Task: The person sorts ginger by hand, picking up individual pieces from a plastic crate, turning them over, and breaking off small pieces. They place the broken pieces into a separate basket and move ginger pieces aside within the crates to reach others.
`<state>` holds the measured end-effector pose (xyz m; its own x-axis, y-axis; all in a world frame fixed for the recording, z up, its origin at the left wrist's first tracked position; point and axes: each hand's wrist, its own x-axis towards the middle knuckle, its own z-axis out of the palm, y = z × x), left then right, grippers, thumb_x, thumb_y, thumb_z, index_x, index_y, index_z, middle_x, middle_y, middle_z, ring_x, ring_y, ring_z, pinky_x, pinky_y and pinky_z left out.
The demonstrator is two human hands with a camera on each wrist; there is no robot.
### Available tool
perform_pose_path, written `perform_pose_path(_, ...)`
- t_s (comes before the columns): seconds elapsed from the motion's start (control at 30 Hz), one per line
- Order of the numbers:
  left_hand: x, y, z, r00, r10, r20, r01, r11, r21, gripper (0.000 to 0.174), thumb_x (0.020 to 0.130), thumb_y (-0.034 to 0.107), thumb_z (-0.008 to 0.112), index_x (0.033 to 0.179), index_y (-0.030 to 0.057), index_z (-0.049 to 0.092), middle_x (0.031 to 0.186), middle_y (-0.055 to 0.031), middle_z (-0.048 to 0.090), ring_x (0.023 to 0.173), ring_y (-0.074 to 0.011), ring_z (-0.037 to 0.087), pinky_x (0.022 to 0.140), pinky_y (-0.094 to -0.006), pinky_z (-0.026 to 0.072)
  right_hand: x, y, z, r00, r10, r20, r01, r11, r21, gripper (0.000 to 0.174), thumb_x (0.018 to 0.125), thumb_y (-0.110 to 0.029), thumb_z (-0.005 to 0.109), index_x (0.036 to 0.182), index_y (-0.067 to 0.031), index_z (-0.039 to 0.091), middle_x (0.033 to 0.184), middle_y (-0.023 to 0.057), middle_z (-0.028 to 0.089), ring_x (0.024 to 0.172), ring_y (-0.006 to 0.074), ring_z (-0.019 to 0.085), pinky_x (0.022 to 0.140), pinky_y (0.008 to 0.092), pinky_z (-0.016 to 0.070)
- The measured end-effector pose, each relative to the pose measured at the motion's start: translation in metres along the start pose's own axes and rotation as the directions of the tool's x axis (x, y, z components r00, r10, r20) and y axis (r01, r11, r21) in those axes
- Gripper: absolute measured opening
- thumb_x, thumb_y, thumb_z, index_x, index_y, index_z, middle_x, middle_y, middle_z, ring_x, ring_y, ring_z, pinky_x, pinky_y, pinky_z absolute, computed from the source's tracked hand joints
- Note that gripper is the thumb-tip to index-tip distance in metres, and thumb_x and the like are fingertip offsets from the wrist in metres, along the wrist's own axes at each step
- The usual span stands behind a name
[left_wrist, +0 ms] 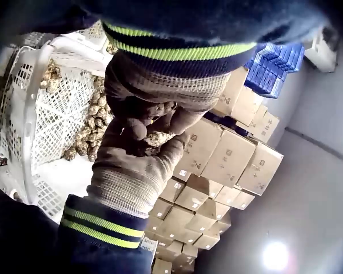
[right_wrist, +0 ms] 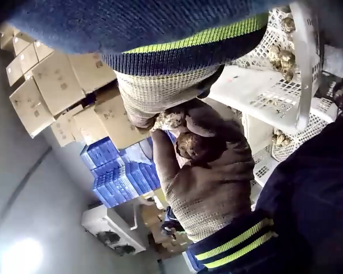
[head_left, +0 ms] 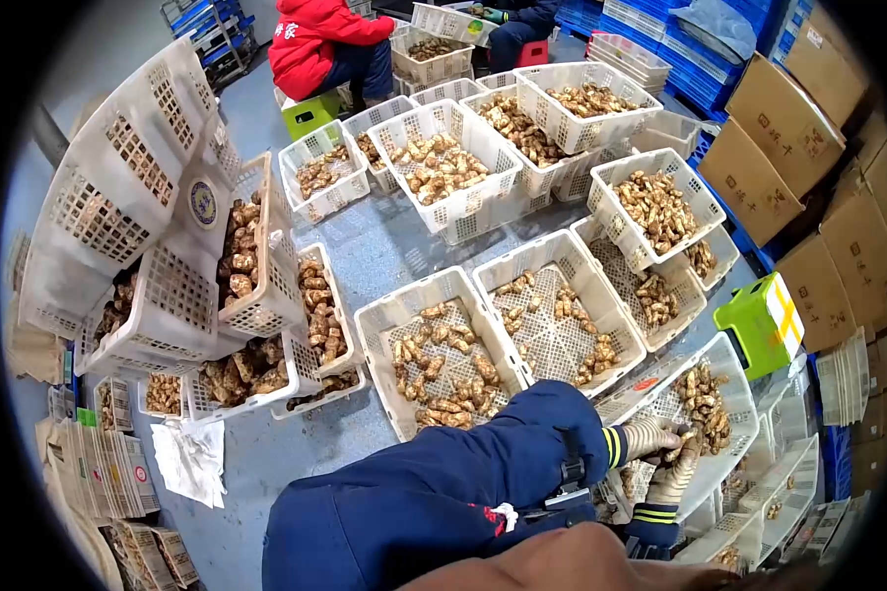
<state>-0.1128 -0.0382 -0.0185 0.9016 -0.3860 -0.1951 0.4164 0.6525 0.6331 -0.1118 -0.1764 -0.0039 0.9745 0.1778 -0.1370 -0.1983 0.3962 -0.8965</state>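
My left hand and right hand, both in knitted gloves, meet over a white crate at the right of the head view. In the left wrist view, a knobbly brown tuber lies between the curled fingers of my left hand and right hand. From the right wrist, a pale tuber shows where the hands meet, gripped by both; a darker lump rests in my left hand. More tubers lie in the crate beneath. Glove fingers partly hide the held pieces.
Crates of tubers stand ahead and to the left, some stacked. A green stool is beside the right-hand crate, with cardboard boxes behind it. A person in a red jacket sits at the back near another person. White cloth lies on the floor.
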Motion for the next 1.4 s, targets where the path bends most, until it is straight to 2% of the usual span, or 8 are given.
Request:
perform_pose_path(0.37, 0.009, -0.015, 0.001, 0.999, 0.039, 0.018, -0.041, 0.993, 0.111, 0.059, 0.081, 0.017, 0.073, 0.133, -0.0015, 0.049, 0.098, -0.0094, 0.065, 0.089, -0.0184, 0.062, 0.076, -0.0328, 0.0525, 0.004, 0.004, -0.023, 0.999, -0.005, -0.041, 0.004, 1.0, -0.015, 0.055, 0.093, -0.038, 0.06, 0.135, -0.0051, 0.048, 0.122, 0.0093, 0.057, 0.108, 0.0192, 0.056, 0.093, 0.0334, 0.048)
perform_pose_path(0.6, 0.005, -0.001, 0.005, 0.934, 0.334, -0.124, -0.12, 0.622, 0.774, 0.073, 0.075, 0.017, 0.077, 0.137, -0.005, 0.044, 0.117, -0.0232, 0.063, 0.107, -0.0314, 0.063, 0.093, -0.0379, 0.0486, 0.009, 0.009, -0.025, 0.992, -0.081, -0.094, 0.077, 0.996, -0.046, 0.05, 0.093, -0.033, 0.062, 0.13, -0.0016, 0.051, 0.119, 0.0096, 0.06, 0.104, 0.0186, 0.059, 0.092, 0.0324, 0.049)
perform_pose_path(1.07, -0.013, 0.024, 0.018, 0.947, 0.318, 0.044, -0.163, 0.357, 0.92, 0.069, 0.072, 0.014, 0.072, 0.133, -0.0025, 0.045, 0.104, -0.0274, 0.064, 0.098, -0.0389, 0.064, 0.084, -0.0404, 0.0524, 0.004, 0.011, -0.047, 0.999, -0.038, -0.025, 0.028, 0.948, -0.318, 0.052, 0.095, -0.023, 0.058, 0.137, 0.0017, 0.042, 0.129, 0.0128, 0.053, 0.115, 0.0199, 0.053, 0.099, 0.0315, 0.0425)
perform_pose_path(1.17, -0.014, 0.023, 0.016, 0.949, 0.313, 0.044, -0.177, 0.411, 0.894, 0.077, 0.073, 0.014, 0.072, 0.141, -0.0013, 0.038, 0.106, -0.0277, 0.064, 0.099, -0.0366, 0.065, 0.085, -0.0391, 0.0522, 0.001, 0.007, -0.058, 0.903, -0.328, 0.275, 0.423, 0.578, -0.698, 0.049, 0.093, -0.013, 0.056, 0.138, -0.0012, 0.042, 0.135, 0.0203, 0.048, 0.12, 0.03, 0.051, 0.098, 0.0364, 0.0457)
perform_pose_path(1.2, -0.021, 0.032, 0.024, 0.981, 0.192, 0.003, -0.099, 0.491, 0.865, 0.08, 0.074, 0.015, 0.072, 0.143, -0.0006, 0.036, 0.11, -0.0286, 0.063, 0.101, -0.0362, 0.065, 0.086, -0.0381, 0.0522, -0.005, 0.009, -0.069, 0.689, -0.384, 0.614, 0.633, -0.092, -0.768, 0.05, 0.092, -0.008, 0.055, 0.139, -0.0022, 0.041, 0.137, 0.0234, 0.045, 0.122, 0.0349, 0.05, 0.099, 0.0384, 0.0462)
perform_pose_path(1.27, 0.003, 0.0, 0.009, 0.972, 0.232, -0.019, -0.093, 0.463, 0.882, 0.085, 0.077, 0.027, 0.075, 0.146, -0.0008, 0.032, 0.116, -0.0267, 0.062, 0.107, -0.0358, 0.061, 0.097, -0.0419, 0.0468, -0.002, 0.007, -0.076, 0.676, -0.403, 0.616, 0.614, -0.154, -0.774, 0.054, 0.089, -0.001, 0.053, 0.141, -0.0039, 0.039, 0.141, 0.0267, 0.04, 0.127, 0.0426, 0.045, 0.102, 0.0432, 0.0441)
perform_pose_path(1.37, -0.002, 0.033, 0.024, 0.947, 0.199, -0.252, 0.069, 0.641, 0.765, 0.055, 0.087, 0.018, 0.065, 0.134, -0.0038, 0.044, 0.101, -0.0122, 0.063, 0.076, -0.0122, 0.06, 0.06, -0.0242, 0.0548, -0.005, 0.022, -0.111, 0.948, -0.313, 0.051, 0.239, 0.6, -0.764, 0.056, 0.09, -0.003, 0.054, 0.143, -0.0055, 0.039, 0.142, 0.0228, 0.041, 0.129, 0.0381, 0.043, 0.102, 0.043, 0.0436)
perform_pose_path(1.4, 0.011, 0.018, 0.006, 0.915, 0.327, -0.237, -0.123, 0.784, 0.609, 0.055, 0.089, 0.019, 0.064, 0.135, -0.0033, 0.043, 0.097, -0.0112, 0.063, 0.075, -0.0118, 0.06, 0.061, -0.0246, 0.0545, -0.007, 0.006, -0.09, 0.963, -0.249, -0.104, 0.15, 0.815, -0.56, 0.055, 0.09, -0.006, 0.055, 0.143, -0.0062, 0.039, 0.141, 0.0206, 0.042, 0.129, 0.0358, 0.044, 0.102, 0.0417, 0.0436)
